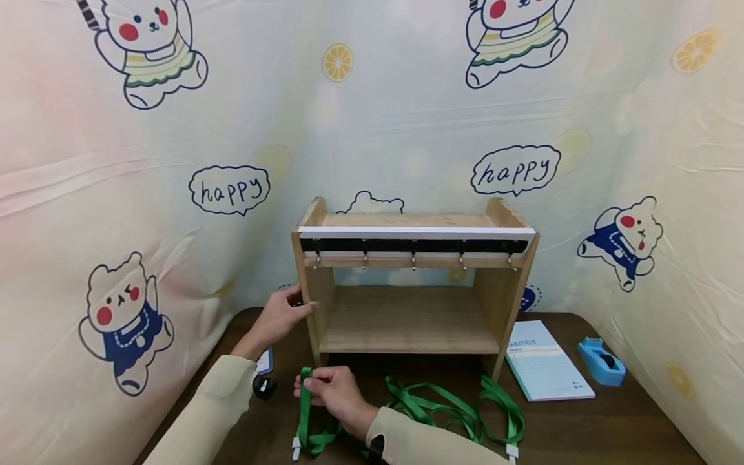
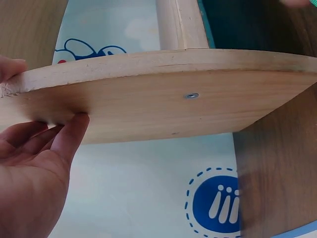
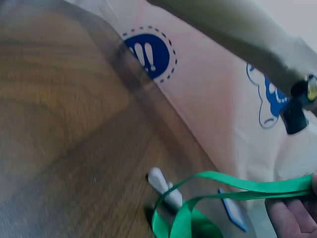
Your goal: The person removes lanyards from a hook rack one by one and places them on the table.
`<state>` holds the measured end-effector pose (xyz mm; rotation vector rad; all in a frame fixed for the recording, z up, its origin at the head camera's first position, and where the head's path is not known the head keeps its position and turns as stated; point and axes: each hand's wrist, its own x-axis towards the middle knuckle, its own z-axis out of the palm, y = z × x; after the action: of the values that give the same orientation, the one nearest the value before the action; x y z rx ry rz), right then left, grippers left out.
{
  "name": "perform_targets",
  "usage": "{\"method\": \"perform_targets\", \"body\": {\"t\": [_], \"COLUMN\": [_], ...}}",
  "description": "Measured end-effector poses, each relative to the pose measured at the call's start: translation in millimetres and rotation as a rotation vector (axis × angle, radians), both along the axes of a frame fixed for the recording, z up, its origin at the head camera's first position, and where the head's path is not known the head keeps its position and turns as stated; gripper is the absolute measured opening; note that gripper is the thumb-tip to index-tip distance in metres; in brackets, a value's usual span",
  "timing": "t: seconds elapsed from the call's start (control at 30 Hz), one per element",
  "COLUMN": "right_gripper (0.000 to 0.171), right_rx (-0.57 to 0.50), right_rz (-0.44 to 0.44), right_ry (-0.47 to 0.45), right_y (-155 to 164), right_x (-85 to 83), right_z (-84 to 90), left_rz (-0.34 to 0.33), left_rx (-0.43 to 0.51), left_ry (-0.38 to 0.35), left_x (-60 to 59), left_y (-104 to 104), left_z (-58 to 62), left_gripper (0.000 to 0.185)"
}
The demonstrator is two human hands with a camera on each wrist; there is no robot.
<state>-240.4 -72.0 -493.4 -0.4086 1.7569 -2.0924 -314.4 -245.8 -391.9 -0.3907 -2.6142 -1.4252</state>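
A small wooden shelf (image 1: 407, 323) stands on the dark table, with a row of metal hooks (image 1: 414, 258) along its upper front rail. My left hand (image 1: 281, 313) grips the front edge of its left side panel; the left wrist view has the hand (image 2: 37, 168) with digits on both faces of that panel (image 2: 163, 109). In front of the shelf's left end, my right hand (image 1: 340, 391) pinches a green lanyard (image 1: 305, 407) near its top. Its lower loop hangs to the table beside a white plastic clip (image 3: 166, 188). More green lanyards (image 1: 447, 403) lie right of this hand.
Right of the shelf lies a light blue notebook (image 1: 549, 361), and beyond it a blue tape dispenser (image 1: 601, 363). A blue-edged card (image 1: 265, 361) is partly hidden by the left forearm. Printed cloth (image 1: 395, 129) surrounds the table at the back and sides.
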Motion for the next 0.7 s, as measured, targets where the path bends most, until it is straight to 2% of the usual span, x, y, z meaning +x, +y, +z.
{"method": "perform_targets", "body": {"t": [0.3,0.7], "right_gripper": [0.018,0.013], "right_rx": [0.082,0.207], "right_rz": [-0.091,-0.169], "right_ry": [0.021,0.148], "right_y": [0.7,-4.7], "right_x": [-9.8,-10.7], "right_z": [-10.9,-23.7], "left_rz": [-0.006,0.004], "left_rx": [0.001,0.001], "left_ry": [0.011,-0.007], "left_x": [-1.4,-0.1], "left_y": [0.1,0.2], "left_z": [0.0,0.7], "left_gripper": [0.06,0.059]}}
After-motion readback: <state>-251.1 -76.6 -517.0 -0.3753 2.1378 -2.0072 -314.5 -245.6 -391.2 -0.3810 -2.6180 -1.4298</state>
